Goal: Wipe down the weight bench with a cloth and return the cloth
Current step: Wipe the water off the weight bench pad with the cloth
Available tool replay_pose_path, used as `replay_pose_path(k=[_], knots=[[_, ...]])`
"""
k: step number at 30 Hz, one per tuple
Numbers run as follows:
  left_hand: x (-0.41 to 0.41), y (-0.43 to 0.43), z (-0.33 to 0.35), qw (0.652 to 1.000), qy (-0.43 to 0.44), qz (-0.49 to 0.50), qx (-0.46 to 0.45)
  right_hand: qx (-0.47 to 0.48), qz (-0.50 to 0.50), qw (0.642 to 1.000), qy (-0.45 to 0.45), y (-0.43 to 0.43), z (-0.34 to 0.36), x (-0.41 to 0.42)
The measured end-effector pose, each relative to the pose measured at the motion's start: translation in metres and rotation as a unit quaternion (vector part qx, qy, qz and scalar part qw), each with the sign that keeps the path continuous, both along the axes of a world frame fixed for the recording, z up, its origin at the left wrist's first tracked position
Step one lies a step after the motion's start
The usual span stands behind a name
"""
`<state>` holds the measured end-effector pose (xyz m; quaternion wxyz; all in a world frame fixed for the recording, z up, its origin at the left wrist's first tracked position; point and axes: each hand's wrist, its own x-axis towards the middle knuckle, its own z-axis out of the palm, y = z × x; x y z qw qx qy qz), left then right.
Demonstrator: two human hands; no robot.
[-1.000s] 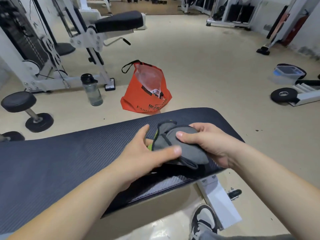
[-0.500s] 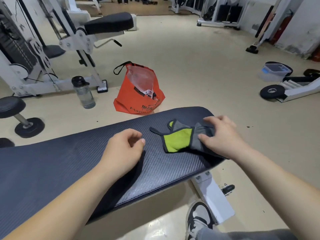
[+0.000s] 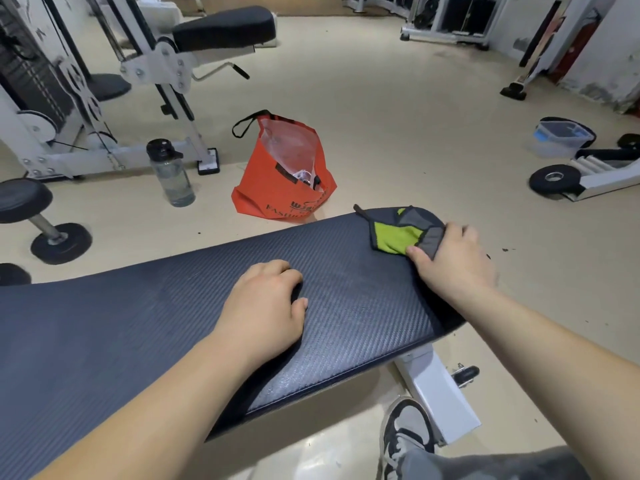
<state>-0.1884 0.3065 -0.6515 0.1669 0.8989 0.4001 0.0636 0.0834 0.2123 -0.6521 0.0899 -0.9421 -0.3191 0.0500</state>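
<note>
Single view, head-worn and wide-angle. The camera stands at the near long edge of the weight bench [image 3: 138,323], facing forward and down across the pad to its far edge and the gym floor [image 3: 398,133] beyond. Range is close: the pad fills the lower frame. Straight lines bow toward the frame margins.

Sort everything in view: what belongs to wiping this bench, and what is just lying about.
Part of the job:
weight bench
cloth, at the bench's end
right hand, gripping the cloth
left hand, resting on the bench

Lying about on the floor:
orange bag
water bottle
plastic tub
weight plate
</note>
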Motion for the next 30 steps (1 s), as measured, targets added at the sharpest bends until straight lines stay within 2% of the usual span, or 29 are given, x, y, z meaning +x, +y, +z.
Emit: replay_pose_path(k=[2, 4, 6, 8, 10, 12, 15, 17, 19, 21, 26, 28, 30], knots=[[0.001, 0.003, 0.0, 1.0, -0.011, 0.003, -0.004, -0.038, 0.061, 0.996, -0.043, 0.002, 0.004, -0.03], [0.002, 0.007, 0.0, 1.0, -0.024, 0.005, -0.002, -0.069, 0.175, 0.98, -0.063, 0.003, 0.008, -0.069], [0.004, 0.011, -0.001, 0.999, -0.032, 0.006, -0.003, -0.061, 0.278, 0.957, -0.054, 0.001, 0.011, -0.095], [0.004, 0.011, -0.003, 1.0, -0.029, 0.006, -0.009, -0.037, 0.326, 0.944, -0.043, 0.001, 0.016, -0.092], [0.003, 0.01, -0.005, 1.0, -0.028, 0.0, -0.012, 0.01, 0.285, 0.958, -0.028, 0.004, 0.014, -0.066], [0.003, 0.009, -0.006, 0.999, -0.034, 0.002, -0.016, 0.06, 0.188, 0.98, -0.032, 0.004, 0.003, -0.025], [0.004, 0.008, -0.007, 0.999, -0.032, 0.005, -0.019, 0.063, 0.016, 0.997, -0.04, -0.013, -0.004, 0.022], [0.004, 0.009, -0.008, 0.999, -0.032, 0.004, -0.023, 0.038, -0.035, 0.998, -0.041, -0.021, -0.004, 0.023], [0.006, 0.01, -0.009, 0.999, -0.03, 0.004, -0.023, 0.019, -0.006, 0.999, -0.047, -0.022, 0.002, 0.0], [0.007, 0.011, -0.01, 0.999, -0.029, 0.005, -0.02, 0.008, 0.079, 0.996, -0.035, -0.02, 0.006, -0.038], [0.006, 0.011, -0.012, 1.0, -0.029, 0.005, -0.011, -0.008, 0.302, 0.953, -0.014, -0.014, 0.017, -0.106], [0.004, 0.012, -0.012, 0.999, -0.029, 0.012, -0.009, 0.007, 0.302, 0.953, 0.015, -0.001, 0.016, -0.089], [0.002, 0.015, -0.012, 0.999, -0.035, 0.018, -0.009, 0.049, 0.222, 0.974, 0.027, 0.013, 0.009, -0.053]])
